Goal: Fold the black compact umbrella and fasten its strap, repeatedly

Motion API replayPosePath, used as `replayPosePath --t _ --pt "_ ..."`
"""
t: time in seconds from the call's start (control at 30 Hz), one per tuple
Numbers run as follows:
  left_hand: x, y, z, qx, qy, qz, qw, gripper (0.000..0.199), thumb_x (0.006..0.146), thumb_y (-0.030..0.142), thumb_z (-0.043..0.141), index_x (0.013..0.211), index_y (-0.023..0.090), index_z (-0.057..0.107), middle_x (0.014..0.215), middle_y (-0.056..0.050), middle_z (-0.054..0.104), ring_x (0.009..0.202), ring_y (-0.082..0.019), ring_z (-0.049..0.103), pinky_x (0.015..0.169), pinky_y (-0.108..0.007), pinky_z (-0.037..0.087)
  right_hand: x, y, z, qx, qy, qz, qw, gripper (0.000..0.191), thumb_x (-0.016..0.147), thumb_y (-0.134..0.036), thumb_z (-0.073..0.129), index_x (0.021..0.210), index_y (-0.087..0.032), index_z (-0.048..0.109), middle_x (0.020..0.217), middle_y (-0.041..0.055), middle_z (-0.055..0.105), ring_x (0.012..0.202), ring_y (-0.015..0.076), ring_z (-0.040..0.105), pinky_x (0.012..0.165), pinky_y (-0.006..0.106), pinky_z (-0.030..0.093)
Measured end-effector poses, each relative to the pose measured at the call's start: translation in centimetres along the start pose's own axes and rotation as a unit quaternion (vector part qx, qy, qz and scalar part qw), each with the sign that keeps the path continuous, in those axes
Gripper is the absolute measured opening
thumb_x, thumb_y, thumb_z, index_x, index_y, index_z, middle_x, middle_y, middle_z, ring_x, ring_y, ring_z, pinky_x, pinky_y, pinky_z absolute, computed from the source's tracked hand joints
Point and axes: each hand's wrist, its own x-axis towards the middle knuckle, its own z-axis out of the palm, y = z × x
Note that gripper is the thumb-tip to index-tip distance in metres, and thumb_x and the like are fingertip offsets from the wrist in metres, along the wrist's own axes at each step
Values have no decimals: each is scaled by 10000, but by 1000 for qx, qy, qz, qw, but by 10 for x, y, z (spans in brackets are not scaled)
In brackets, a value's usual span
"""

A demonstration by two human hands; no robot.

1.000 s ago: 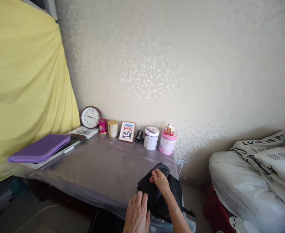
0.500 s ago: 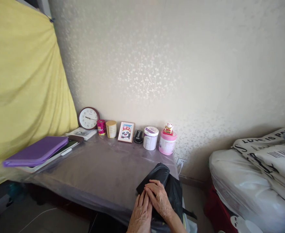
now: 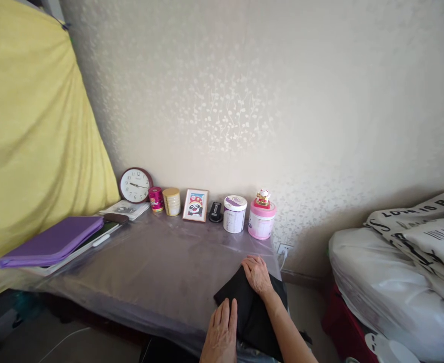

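A piece of black fabric (image 3: pixel 244 307) lies folded over the table's right front corner and hangs past the front edge. My left hand (image 3: pixel 222 325) rests flat at its near left side, fingers stretched out. Farther back, my right hand (image 3: pixel 257 275) presses on the fabric's far edge with its fingers extended and lying flat. Neither hand grips anything. Part of the fabric is hidden beneath my right forearm.
Along the wall stand a clock (image 3: pixel 135 185), a pink can (image 3: pixel 156 199), a yellow-lidded canister (image 3: pixel 172 201), a panda picture frame (image 3: pixel 196 205), a white tub (image 3: pixel 234 214) and a pink tub (image 3: pixel 262 222) bearing a cat figurine (image 3: pixel 262 197). A purple folder (image 3: pixel 53 241) lies left; a plastic-wrapped bundle (image 3: pixel 388 282), right.
My hands were together on the fabric and are now apart. The right hand has slid away to its far edge, while the left lies slightly nearer me. The fabric looks flatter and smoother.
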Motion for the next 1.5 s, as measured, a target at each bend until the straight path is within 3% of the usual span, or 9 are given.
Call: replayPosePath --t 0.17,0.3,0.53,0.67,0.77,0.93,1.13,1.3,1.5 --pt "-1 0 2 -2 6 5 1000 821 687 182 475 1396 163 63 1439 -134 226 1290 -299 247 1035 -429 247 15 12 -2 23 11 81 996 248 842 -273 428 838 -229 671 977 34 674 970 178 568 919 278 350" --pt "-4 1 1 -9 12 2 1000 883 644 187 511 1397 154 52 1436 -131 234 1284 -309 249 1032 -428 241 10 25 -17 21 46 155 987 323 856 -295 346 968 -196 633 1007 65 663 977 193 583 893 300 383" --pt "-17 16 -29 -7 -8 -23 1000 766 689 52 356 1396 160 80 1430 -116 251 1288 -245 256 1037 -384 227 -74 62 -51 50 150 294 943 388 778 -422 350 923 -166 604 938 109 663 892 243 616 794 333 436" --pt "-20 21 -41 -5 -25 -30 999 760 693 41 336 1396 143 66 1434 -112 243 1290 -237 253 1038 -369 224 -112 56 -48 176 96 348 916 341 744 -466 383 826 -211 595 713 38 662 598 190 632 568 288 466" --pt "-20 21 -45 -7 -27 -30 999 755 701 50 336 1397 140 58 1434 -111 241 1287 -233 260 1040 -355 223 -121 41 -46 188 96 342 916 367 736 -511 397 844 -219 590 678 30 653 557 190 616 514 283 445" --pt "-20 20 -46 -2 -23 -26 999 764 689 40 342 1396 127 63 1430 -120 249 1282 -232 269 1041 -348 223 -113 22 -51 138 115 316 932 385 710 -536 421 841 -218 592 733 49 668 720 228 632 624 297 439" --pt "-23 20 -49 -6 -40 -27 999 883 619 19 409 1394 149 7 1449 -98 206 1302 -228 231 1047 -338 222 -98 16 -44 176 129 301 928 384 685 -526 467 825 -191 592 591 21 612 632 221 610 584 297 428" --pt "-20 19 -42 -3 -31 -31 999 919 585 0 421 1395 150 13 1450 -102 202 1302 -223 234 1044 -313 225 -80 7 -41 234 109 267 929 401 711 -527 472 815 -162 602 561 -3 580 551 178 560 495 265 399" --pt "-16 20 -37 -30 -29 -36 998 898 590 70 441 1395 114 47 1444 -122 210 1295 -249 234 1054 -351 189 -45 -15 -37 274 140 238 921 473 689 -506 519 947 -124 629 630 21 626 602 183 577 531 264 427"
